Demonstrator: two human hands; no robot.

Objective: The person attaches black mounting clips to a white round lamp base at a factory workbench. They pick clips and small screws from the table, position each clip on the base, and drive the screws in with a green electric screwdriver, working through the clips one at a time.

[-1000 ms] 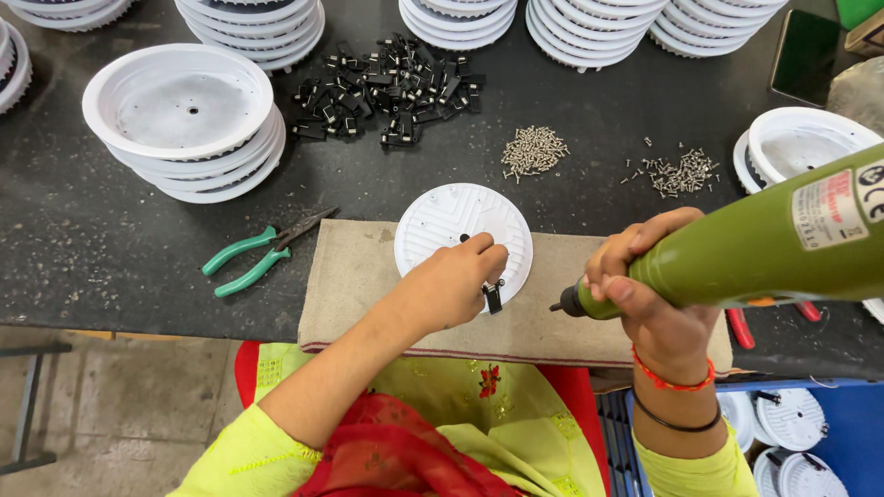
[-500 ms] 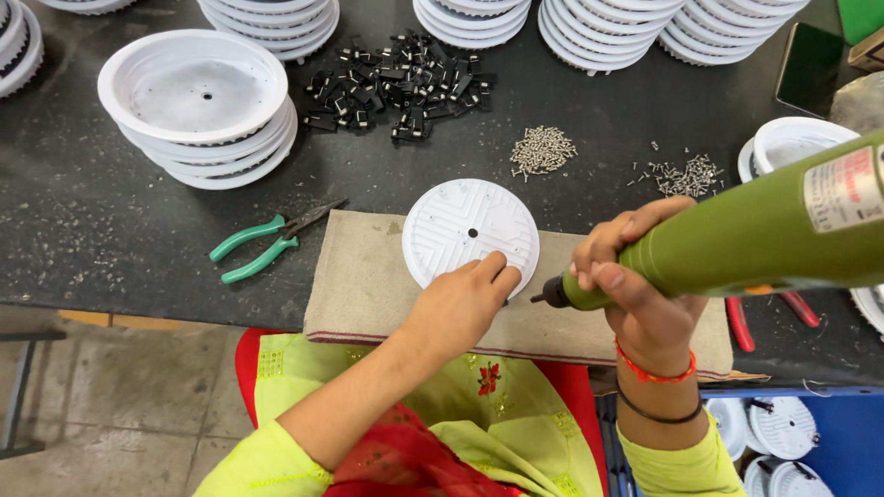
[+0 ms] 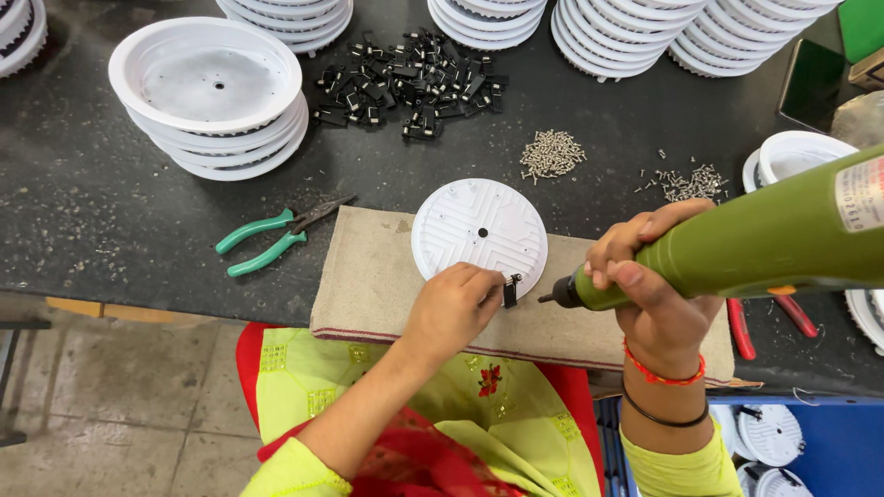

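Head view, looking down at two bare hands over a dark worktop (image 3: 110, 248). The fingers (image 3: 486, 281) of the left hand (image 3: 451, 308) are pinched closed on a small black clip (image 3: 509, 291), holding it against the lower right edge of a round white disc (image 3: 479, 230). The disc lies flat at the centre of the frame, partly on a tan cloth mat (image 3: 368, 285) that covers the near edge of the worktop. The right hand (image 3: 658, 285), at centre right, is wrapped tightly around a green electric screwdriver (image 3: 764, 239). The tool slants down from the right edge of the frame, and its dark tip points at the clip, just beside it and apart from it. An orange band and a black band circle the right wrist.

Left of the mat lie green-handled pliers (image 3: 272, 241). Above the disc, a small heap of screws (image 3: 551, 155) sits on the worktop, with a looser scatter of screws (image 3: 686, 182) to its right. A pile of black clips (image 3: 410, 83) lies at upper centre. A stack of white round housings (image 3: 207, 92) stands at upper left, and more white stacks (image 3: 626, 32) line the top edge. Red-handled pliers (image 3: 746, 327) show under the right hand.
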